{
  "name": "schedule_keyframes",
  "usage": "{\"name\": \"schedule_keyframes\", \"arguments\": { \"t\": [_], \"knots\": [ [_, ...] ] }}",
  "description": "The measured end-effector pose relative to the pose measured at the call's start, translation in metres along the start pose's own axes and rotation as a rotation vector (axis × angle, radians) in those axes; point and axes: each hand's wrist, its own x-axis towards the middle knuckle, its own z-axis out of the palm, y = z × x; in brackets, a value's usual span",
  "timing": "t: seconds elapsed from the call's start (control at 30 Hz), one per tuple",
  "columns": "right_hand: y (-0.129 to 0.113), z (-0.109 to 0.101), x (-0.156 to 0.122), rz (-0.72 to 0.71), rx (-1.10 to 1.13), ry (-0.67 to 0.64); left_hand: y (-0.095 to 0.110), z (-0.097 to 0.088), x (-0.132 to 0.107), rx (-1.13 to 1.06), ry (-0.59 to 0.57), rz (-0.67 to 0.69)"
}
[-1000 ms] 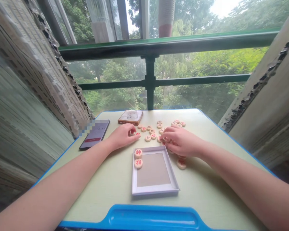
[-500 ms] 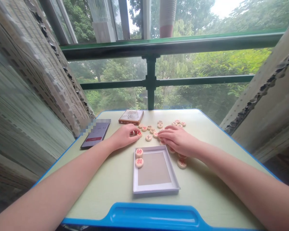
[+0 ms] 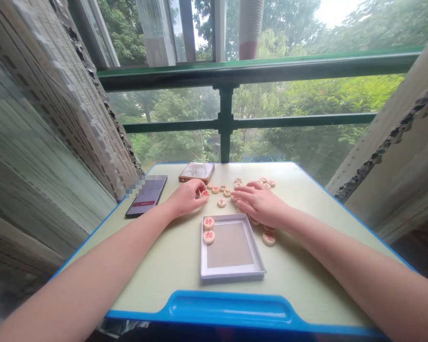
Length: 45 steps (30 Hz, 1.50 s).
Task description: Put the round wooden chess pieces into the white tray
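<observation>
One red-lettered disc (image 3: 205,194) is pinched in the left hand (image 3: 189,197); the spread right hand (image 3: 259,204) covers other discs (image 3: 233,199).

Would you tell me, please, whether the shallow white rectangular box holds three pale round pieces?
No, only two pale round pieces with red characters lie in the box.
</observation>
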Motion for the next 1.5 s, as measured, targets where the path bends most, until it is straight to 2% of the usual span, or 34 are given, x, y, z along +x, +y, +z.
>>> {"name": "schedule_keyframes", "arguments": {
  "t": [0.17,0.37,0.6,0.73,0.93,1.03,1.13,1.5],
  "knots": [
    [-0.004,-0.003,0.003,0.02,0.006,-0.083,0.003,0.004,0.0,0.001,-0.011,0.019],
    [-0.01,-0.01,0.002,0.055,0.02,-0.143,0.007,-0.004,-0.005,0.003,-0.001,0.018],
    [-0.012,-0.005,0.001,0.032,0.021,-0.069,0.006,-0.007,-0.006,0.018,-0.01,0.035],
    [-0.015,-0.011,-0.003,0.027,0.082,-0.004,0.006,-0.008,-0.006,0.02,-0.013,0.049],
    [-0.024,-0.028,-0.009,-0.125,0.282,-0.119,0.008,-0.012,-0.006,0.012,-0.006,0.061],
    [-0.03,-0.03,-0.011,-0.208,0.256,-0.166,0.007,-0.01,-0.007,0.012,-0.031,0.08],
    [-0.036,-0.03,-0.014,-0.269,0.21,-0.153,0.006,-0.01,-0.007,0.018,-0.04,0.091],
    [-0.056,-0.037,-0.022,-0.292,0.2,-0.283,0.016,-0.016,-0.011,-0.027,-0.012,0.117]
  ]
}}
